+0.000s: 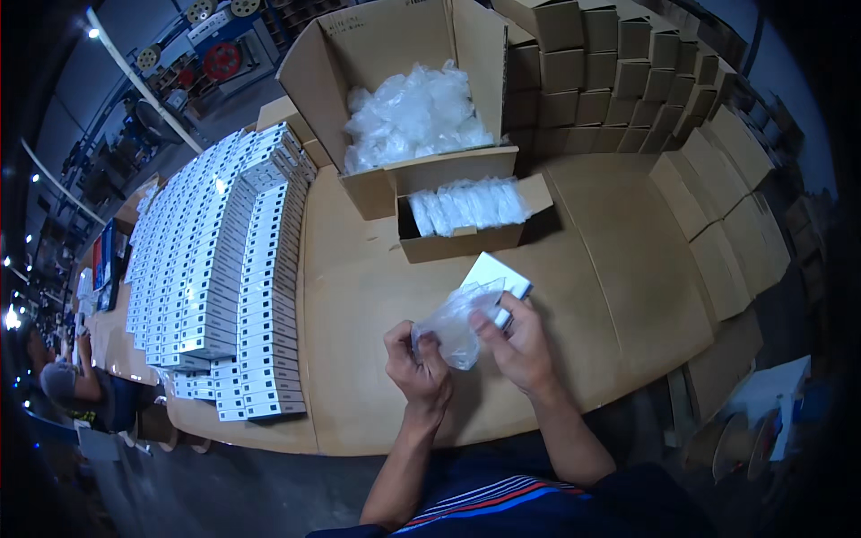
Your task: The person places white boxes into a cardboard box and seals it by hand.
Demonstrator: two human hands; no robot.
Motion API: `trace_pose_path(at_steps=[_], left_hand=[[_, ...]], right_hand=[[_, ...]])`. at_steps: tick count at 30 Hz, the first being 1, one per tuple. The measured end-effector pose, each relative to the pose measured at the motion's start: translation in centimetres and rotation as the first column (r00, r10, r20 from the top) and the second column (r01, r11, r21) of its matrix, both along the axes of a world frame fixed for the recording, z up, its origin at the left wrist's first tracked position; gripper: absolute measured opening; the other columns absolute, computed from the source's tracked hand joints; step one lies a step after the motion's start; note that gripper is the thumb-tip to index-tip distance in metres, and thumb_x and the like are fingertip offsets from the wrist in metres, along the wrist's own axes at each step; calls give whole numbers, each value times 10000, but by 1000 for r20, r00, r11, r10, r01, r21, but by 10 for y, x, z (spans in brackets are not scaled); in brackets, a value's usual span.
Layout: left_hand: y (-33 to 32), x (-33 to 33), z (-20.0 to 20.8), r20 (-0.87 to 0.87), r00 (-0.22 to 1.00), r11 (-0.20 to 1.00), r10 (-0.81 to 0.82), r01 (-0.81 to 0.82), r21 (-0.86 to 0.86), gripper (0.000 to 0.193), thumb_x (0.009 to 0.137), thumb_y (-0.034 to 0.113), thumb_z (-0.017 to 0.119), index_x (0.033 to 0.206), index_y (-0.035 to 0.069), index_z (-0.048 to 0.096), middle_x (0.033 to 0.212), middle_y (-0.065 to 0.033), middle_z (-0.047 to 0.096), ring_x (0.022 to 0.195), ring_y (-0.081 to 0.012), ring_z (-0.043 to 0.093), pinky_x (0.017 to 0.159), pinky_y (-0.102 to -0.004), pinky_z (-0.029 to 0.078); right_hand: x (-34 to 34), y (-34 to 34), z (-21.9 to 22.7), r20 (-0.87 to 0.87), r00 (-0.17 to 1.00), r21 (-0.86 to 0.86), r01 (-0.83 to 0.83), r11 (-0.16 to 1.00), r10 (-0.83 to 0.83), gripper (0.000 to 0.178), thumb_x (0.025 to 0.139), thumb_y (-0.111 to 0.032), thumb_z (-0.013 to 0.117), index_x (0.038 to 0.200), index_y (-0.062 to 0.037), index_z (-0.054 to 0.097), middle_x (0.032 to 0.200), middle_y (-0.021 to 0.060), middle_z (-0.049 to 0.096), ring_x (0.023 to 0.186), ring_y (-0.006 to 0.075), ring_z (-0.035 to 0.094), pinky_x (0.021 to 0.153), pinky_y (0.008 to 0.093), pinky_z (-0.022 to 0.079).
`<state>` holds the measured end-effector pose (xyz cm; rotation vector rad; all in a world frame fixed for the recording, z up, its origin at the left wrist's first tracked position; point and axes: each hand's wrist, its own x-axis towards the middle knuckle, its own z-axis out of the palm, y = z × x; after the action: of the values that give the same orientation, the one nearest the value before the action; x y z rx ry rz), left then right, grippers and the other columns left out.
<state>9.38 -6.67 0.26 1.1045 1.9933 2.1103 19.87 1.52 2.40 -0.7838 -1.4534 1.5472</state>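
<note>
Above the near part of the table, my left hand [420, 369] pinches a clear plastic bag [456, 330] by its near side. My right hand [518, 348] grips a small flat white box [489, 269] at its near right end, its thumb lying against the bag. The far end of the white box sticks out beyond the bag, and the bag covers part of it; how far the box sits inside the bag I cannot tell. Just beyond my hands stands an open brown carton [448, 247] holding a row of bagged items [471, 204].
A large open carton [377, 45] of loose clear bags [413, 112] stands at the back. Long stacks of white boxes [215, 260] fill the left. Brown cartons [583, 72] are piled back right, with more cartons [726, 215] at the right edge. Another person [81, 386] is far left.
</note>
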Motion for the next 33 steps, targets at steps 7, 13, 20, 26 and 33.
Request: trace_pose_path(at_steps=[7, 13, 20, 26, 33], left_hand=[[-32, 4, 10, 245, 969, 999, 12, -23, 44, 152, 1070, 170, 458, 976, 51, 458, 823, -3, 498, 709, -75, 457, 639, -240, 408], [-38, -13, -3, 413, 899, 978, -147, 69, 199, 224, 1124, 237, 403, 997, 70, 480, 932, 17, 465, 850, -58, 434, 785, -240, 409], [-37, -18, -8, 377, 906, 976, -190, 133, 173, 415, 1043, 423, 564, 1152, 53, 413, 933, -39, 518, 868, -94, 471, 741, -259, 393], [-40, -43, 11, -493, 868, 999, -50, 47, -19, 649, 710, 250, 915, 1215, 47, 560, 1085, -138, 576, 985, -288, 572, 844, -387, 462], [-13, -49, 36, -613, 685, 914, -393, 218, -342, 165, 805, 69, 778, 909, 54, 651, 825, -74, 628, 820, -269, 629, 837, -411, 461]], right_hand=[[21, -37, -22, 327, 943, 117, -105, 987, 62, 220, 898, -195, 761, 955, 13, 720, 930, 113, 631, 733, 180, 591, 682, 318, 492], [20, -46, -35, 184, 977, 69, -123, 990, 109, 225, 959, -221, 724, 938, 3, 724, 886, 61, 580, 701, 115, 513, 632, 270, 443], [14, -45, -22, 175, 985, 66, -12, 998, 0, 205, 948, -211, 739, 968, -7, 737, 905, 96, 612, 734, 159, 542, 661, 297, 464], [21, -38, -23, 252, 936, 408, 128, 904, -246, 175, 864, -127, 795, 955, 6, 725, 956, 187, 649, 849, 315, 632, 741, 381, 509], [18, -36, 1, 350, 910, 531, 4, 847, -224, 141, 859, -91, 775, 941, 9, 717, 970, 203, 649, 893, 362, 640, 787, 420, 510]])
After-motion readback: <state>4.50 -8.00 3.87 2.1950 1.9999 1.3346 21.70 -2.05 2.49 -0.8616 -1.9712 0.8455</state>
